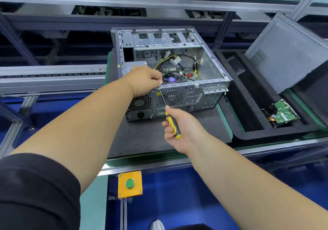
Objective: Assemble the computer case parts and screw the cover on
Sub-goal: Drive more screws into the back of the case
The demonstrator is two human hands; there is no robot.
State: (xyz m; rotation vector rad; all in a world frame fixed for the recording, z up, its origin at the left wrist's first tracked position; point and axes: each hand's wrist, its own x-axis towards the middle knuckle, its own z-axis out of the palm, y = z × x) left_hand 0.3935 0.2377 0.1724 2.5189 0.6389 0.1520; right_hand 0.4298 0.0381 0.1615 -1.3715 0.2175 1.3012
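An open grey computer case (209,66) lies on its side on a dark mat (142,137), its rear panel facing me and its cables and board exposed. My right hand (179,128) grips a yellow-and-black screwdriver (173,123) whose shaft slants up to the top edge of the rear panel beside the fan grille. My left hand (143,80) sits at that same edge, its fingers curled and pinching at the screwdriver tip; what they pinch is hidden. The grey side cover (287,52) leans upright to the right of the case.
A black foam tray (248,105) on the right holds a green circuit-board drive (284,112). A yellow box with a green button (130,183) hangs below the bench's front rail. Conveyor rails and aluminium framing run behind and to the left.
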